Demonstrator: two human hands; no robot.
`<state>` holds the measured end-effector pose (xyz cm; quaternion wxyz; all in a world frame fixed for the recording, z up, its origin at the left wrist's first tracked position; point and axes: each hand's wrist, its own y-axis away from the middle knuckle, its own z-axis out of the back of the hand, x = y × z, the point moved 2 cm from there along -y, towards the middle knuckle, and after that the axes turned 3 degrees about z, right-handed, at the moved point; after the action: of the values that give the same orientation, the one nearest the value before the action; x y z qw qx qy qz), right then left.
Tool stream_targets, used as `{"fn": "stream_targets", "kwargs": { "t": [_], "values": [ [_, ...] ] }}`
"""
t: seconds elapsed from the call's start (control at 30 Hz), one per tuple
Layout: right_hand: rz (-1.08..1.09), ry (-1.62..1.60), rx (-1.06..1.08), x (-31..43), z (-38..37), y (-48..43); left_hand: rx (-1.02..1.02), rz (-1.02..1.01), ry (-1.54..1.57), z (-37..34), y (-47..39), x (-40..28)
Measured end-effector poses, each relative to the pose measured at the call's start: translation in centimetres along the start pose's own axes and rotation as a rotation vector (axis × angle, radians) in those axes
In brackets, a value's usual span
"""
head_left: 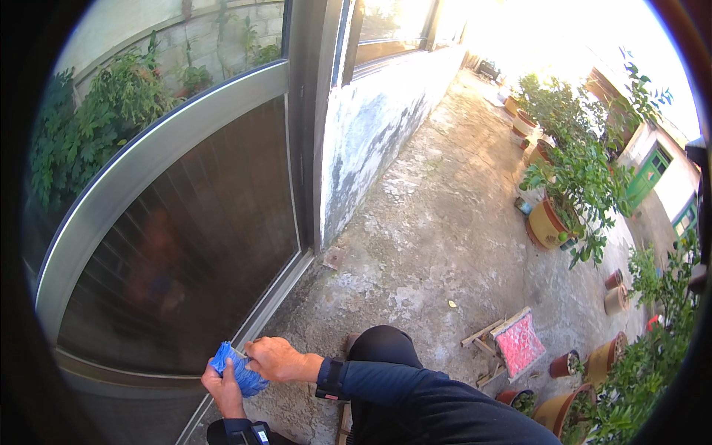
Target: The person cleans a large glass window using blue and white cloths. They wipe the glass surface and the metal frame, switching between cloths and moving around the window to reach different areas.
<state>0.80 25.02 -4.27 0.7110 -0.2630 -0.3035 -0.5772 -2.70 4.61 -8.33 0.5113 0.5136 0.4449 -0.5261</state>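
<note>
A fluffy bundle of blue yarn or cord (251, 380) is held low in front of me, close to the bottom edge of a glazed metal door. My left hand (226, 389) grips it from the near left side, its thumb lying over the strands. On the bundle's upper right side, my right hand (276, 358) has its fingers curled in and pinches at the edge; a thin pale piece shows there, too small to identify. Both wrists wear dark straps over dark blue sleeves. My bent knee (384, 339) is just right of the right hand.
The metal-framed door (167, 267) rises at the left, its dark panel reflecting faintly. A folding stool with a pink seat (519, 345) stands on the concrete ground (428, 222) to the right. Potted plants (548, 225) line the right side. A weathered whitewashed wall (372, 117) runs beyond the door.
</note>
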Motion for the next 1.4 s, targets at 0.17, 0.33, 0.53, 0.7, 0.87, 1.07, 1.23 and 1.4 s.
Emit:
{"fn": "stream_targets", "kwargs": {
  "t": [0.17, 0.33, 0.53, 0.7, 0.87, 1.07, 1.23, 1.4],
  "values": [
    [0.007, -0.01, -0.007, 0.1, 0.0, 0.1, -0.005, -0.028, -0.046, 0.2, -0.1, 0.3],
    [0.011, -0.014, -0.015, 0.0, -0.1, 0.0, 0.0, -0.035, -0.083, 0.4, -0.2, 0.7],
    [0.0, -0.008, 0.021, -0.1, -0.3, -0.1, 0.012, -0.047, -0.103, 0.7, -0.3, 1.2],
    [0.001, -0.018, 0.019, 0.0, -0.2, 0.0, 0.011, -0.07, -0.13, 0.7, -0.4, 1.3],
    [0.001, -0.011, 0.026, 0.1, -0.1, 0.0, 0.006, -0.064, -0.145, 0.5, -0.2, 1.0],
    [0.0, -0.006, 0.032, 0.1, -0.1, 0.0, 0.011, -0.074, -0.172, 0.4, -0.1, 0.6],
    [-0.007, 0.015, 0.03, 0.0, -0.4, -0.1, 0.011, -0.085, -0.184, 0.1, 0.1, 0.3],
    [-0.004, 0.009, 0.028, 0.0, -0.4, -0.1, 0.008, -0.105, -0.215, 0.1, 0.2, 0.1]
  ]
}}
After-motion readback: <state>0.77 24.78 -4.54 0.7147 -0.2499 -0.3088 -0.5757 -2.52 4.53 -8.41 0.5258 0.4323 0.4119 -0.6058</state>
